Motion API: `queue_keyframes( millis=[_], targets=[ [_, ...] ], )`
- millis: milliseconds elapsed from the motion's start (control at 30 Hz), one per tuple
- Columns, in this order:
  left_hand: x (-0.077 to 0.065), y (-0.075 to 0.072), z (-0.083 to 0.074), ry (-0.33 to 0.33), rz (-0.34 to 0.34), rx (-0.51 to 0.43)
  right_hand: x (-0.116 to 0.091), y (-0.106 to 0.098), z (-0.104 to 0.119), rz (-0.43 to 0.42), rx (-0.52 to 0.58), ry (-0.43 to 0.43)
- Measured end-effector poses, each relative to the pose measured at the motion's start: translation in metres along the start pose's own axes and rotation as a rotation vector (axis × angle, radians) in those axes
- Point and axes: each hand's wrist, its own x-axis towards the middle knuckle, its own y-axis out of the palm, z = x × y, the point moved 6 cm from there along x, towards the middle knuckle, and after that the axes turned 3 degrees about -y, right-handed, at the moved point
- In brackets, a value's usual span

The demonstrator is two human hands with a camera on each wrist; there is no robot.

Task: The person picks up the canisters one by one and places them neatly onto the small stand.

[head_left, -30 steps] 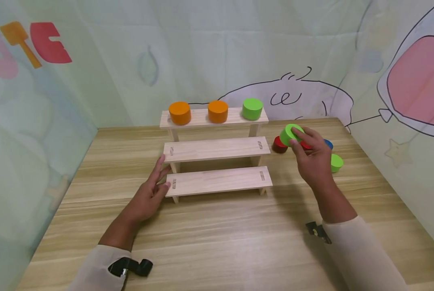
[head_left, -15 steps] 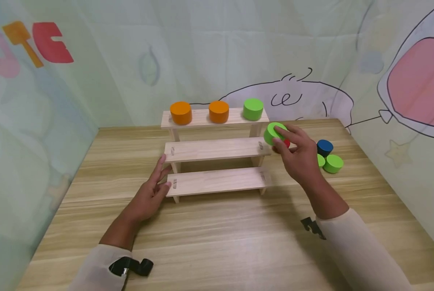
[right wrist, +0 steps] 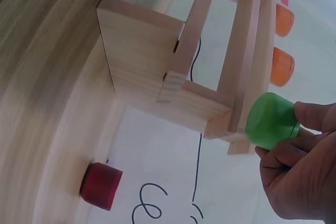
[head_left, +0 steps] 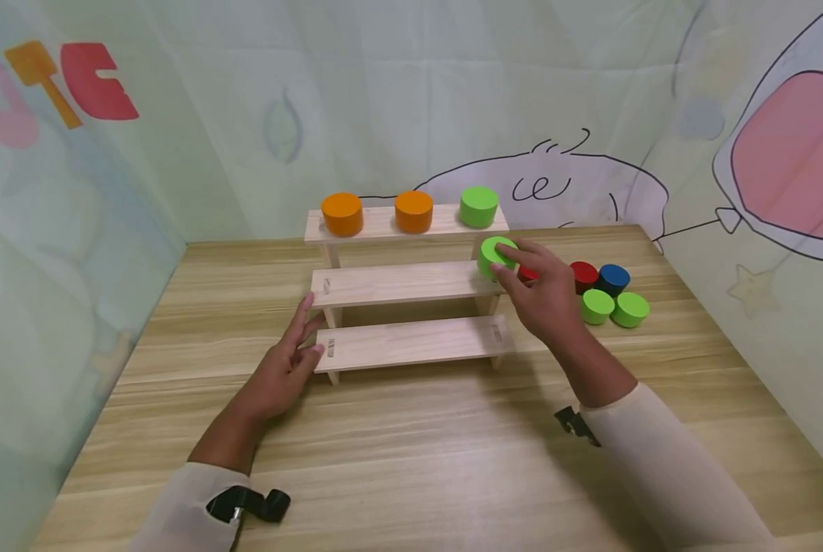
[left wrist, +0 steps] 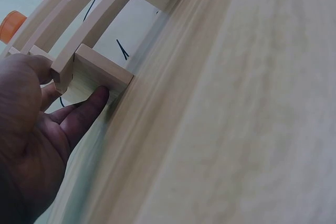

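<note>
My right hand [head_left: 545,299] pinches a green wooden cylinder [head_left: 493,257] between thumb and fingers. It overlaps the right end of the middle step of a three-step wooden stand [head_left: 401,285]. In the right wrist view, the held green cylinder [right wrist: 269,121] appears beside the end of the stand's steps. My left hand [head_left: 282,381] rests against the stand's left end, its fingers [left wrist: 89,114] extended along the side board and the thumb by the lowest step. On the top step sit two orange cylinders [head_left: 342,215] and, at the right, another green cylinder [head_left: 479,208].
Right of the stand, a red cylinder [head_left: 583,277], a blue cylinder [head_left: 613,280] and two green cylinders [head_left: 597,307] stand close together on the wooden table [head_left: 418,460]. Another red cylinder [right wrist: 101,185] lies nearer the stand, partly behind my right hand in the head view. A printed cloth [head_left: 246,115] hangs behind.
My right hand has carried the green cylinder leftward from above the loose cylinders to the middle step's right end. My left hand has stayed at the stand's left end.
</note>
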Motion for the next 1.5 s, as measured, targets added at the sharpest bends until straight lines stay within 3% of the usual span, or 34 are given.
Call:
queue_keyframes(
  millis=[767, 1500],
  targets=[
    [0.003, 0.002, 0.003, 0.012, 0.006, -0.001, 0.001, 0.019, -0.007, 0.079, -0.012, 0.082],
    [0.003, 0.002, 0.005, 0.002, -0.001, 0.001, -0.003, 0.014, -0.003, 0.099, -0.026, 0.045]
  ],
)
